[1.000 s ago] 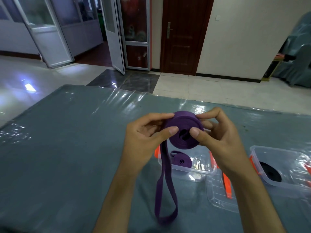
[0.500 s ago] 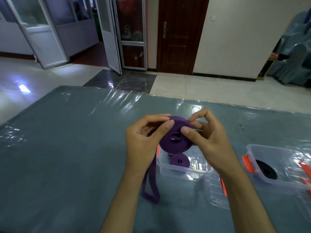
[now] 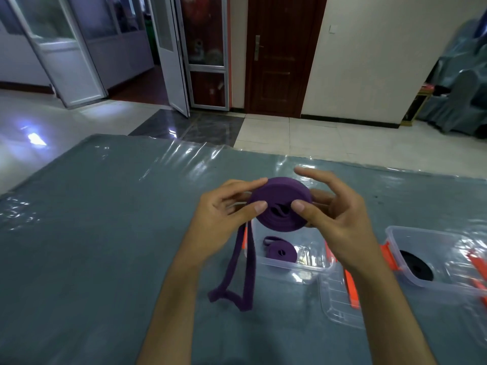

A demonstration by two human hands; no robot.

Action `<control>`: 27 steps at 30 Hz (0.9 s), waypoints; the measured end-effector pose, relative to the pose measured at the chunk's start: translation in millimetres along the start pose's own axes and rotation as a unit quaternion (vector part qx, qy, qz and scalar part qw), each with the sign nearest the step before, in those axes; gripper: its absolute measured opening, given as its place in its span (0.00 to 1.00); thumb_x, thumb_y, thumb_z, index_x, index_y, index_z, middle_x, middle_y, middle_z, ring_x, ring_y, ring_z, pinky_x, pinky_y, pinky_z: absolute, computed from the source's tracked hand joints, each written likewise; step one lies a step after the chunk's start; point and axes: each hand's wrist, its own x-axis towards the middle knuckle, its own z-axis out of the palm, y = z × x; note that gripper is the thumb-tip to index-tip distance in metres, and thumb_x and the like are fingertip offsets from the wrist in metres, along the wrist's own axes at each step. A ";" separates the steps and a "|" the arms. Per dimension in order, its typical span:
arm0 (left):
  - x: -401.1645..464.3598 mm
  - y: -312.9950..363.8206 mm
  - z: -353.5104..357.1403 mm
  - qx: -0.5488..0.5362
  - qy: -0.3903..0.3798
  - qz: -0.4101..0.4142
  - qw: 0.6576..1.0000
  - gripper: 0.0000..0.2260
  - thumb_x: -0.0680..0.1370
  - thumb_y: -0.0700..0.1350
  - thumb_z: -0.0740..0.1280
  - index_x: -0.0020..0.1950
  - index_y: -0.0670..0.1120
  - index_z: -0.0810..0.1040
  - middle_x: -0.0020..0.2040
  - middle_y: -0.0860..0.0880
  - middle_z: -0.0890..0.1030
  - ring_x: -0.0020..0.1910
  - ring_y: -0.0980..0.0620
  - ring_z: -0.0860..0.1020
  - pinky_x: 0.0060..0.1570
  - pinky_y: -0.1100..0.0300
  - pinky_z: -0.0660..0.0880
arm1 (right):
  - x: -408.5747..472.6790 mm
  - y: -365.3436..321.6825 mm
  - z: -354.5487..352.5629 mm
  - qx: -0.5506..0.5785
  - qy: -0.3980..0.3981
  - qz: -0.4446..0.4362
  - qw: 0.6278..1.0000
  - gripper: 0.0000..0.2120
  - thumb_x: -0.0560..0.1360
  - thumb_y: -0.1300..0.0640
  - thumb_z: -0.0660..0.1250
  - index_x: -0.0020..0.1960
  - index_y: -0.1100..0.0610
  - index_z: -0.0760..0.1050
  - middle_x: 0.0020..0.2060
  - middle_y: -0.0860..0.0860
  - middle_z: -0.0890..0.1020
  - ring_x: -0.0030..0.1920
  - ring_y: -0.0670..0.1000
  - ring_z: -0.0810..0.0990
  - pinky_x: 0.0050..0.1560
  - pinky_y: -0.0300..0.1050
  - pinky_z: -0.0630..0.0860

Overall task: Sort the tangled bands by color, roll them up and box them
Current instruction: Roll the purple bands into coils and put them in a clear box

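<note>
Both hands, left hand [image 3: 221, 209] and right hand [image 3: 340, 219], pinch the purple roll [image 3: 280, 204] between them (tail dangling)

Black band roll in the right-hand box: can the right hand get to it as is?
Probably yes for access: the box is open-topped with nothing over the black roll, and it sits just beside the right hand. But that hand is helping the left hand hold the purple roll.

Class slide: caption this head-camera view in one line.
Both hands, left hand and right hand, roll a purple band above a clear box.
</note>
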 end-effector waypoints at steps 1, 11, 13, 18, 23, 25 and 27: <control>0.6 0.9 -3.1 -0.005 -0.003 0.007 1.000 0.17 0.73 0.36 0.76 0.60 0.49 0.86 0.56 0.42 0.85 0.56 0.46 0.85 0.59 0.59 0.80 | -1.3 1.6 1.4 0.003 0.003 -0.002 1.000 0.17 0.75 0.59 0.73 0.63 0.51 0.77 0.52 0.55 0.88 0.51 0.60 0.87 0.50 0.57 0.85; -5.0 1.3 -10.5 0.010 0.003 -0.004 1.000 0.18 0.74 0.35 0.76 0.62 0.48 0.85 0.57 0.45 0.86 0.58 0.49 0.85 0.59 0.60 0.80 | -2.6 0.7 6.8 0.008 -0.010 0.014 1.000 0.19 0.73 0.61 0.75 0.62 0.55 0.75 0.49 0.59 0.88 0.48 0.62 0.88 0.50 0.58 0.85; -4.7 4.4 -13.1 0.006 -0.019 -0.006 1.000 0.20 0.73 0.35 0.76 0.62 0.49 0.85 0.58 0.44 0.85 0.56 0.49 0.85 0.59 0.61 0.80 | -3.8 1.9 6.2 0.040 0.003 0.018 0.999 0.17 0.72 0.64 0.74 0.57 0.58 0.73 0.48 0.58 0.88 0.47 0.60 0.88 0.48 0.53 0.86; -7.1 5.2 3.3 0.032 0.089 0.029 0.995 0.14 0.67 0.38 0.82 0.50 0.48 0.87 0.47 0.49 0.89 0.49 0.50 0.87 0.52 0.63 0.81 | -5.0 11.0 5.0 0.028 -0.024 0.057 0.998 0.17 0.71 0.62 0.76 0.50 0.56 0.68 0.38 0.51 0.84 0.39 0.54 0.85 0.40 0.48 0.83; -5.2 1.3 -4.3 -0.016 0.014 -0.026 0.999 0.11 0.73 0.35 0.76 0.55 0.42 0.86 0.52 0.44 0.88 0.53 0.47 0.86 0.54 0.60 0.81 | -6.5 3.5 5.3 -0.010 -0.013 -0.003 1.000 0.26 0.71 0.62 0.76 0.67 0.52 0.75 0.53 0.54 0.88 0.53 0.57 0.88 0.51 0.52 0.86; -4.7 -0.1 -8.4 -0.010 -0.001 -0.010 1.000 0.11 0.72 0.35 0.76 0.54 0.41 0.86 0.51 0.43 0.87 0.52 0.49 0.86 0.55 0.62 0.80 | -6.9 8.6 6.2 -0.011 -0.022 0.013 1.000 0.20 0.70 0.62 0.78 0.59 0.55 0.77 0.51 0.55 0.87 0.50 0.58 0.88 0.47 0.54 0.86; -5.8 -0.2 -5.0 0.033 0.005 0.026 0.999 0.09 0.71 0.37 0.78 0.51 0.44 0.87 0.50 0.45 0.86 0.51 0.49 0.85 0.55 0.61 0.79 | -6.9 13.1 9.9 -0.018 -0.026 0.044 0.999 0.18 0.69 0.60 0.80 0.51 0.54 0.72 0.46 0.55 0.86 0.44 0.58 0.88 0.42 0.53 0.84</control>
